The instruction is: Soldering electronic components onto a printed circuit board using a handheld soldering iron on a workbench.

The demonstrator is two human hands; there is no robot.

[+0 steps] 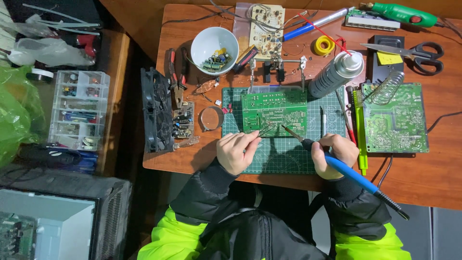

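Sleeves in black and fluorescent yellow (192, 226) frame soldering work: the left hand (235, 151) pinches tweezers (264, 130), the right hand (332, 154) grips a blue soldering iron (337, 166), both tips meeting on the clamped green circuit board (274, 111) over the cutting mat (279, 156). Next likely needs steady heat, gentle lift.

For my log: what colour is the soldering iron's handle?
Blue, on the soldering iron in the right hand; head view.
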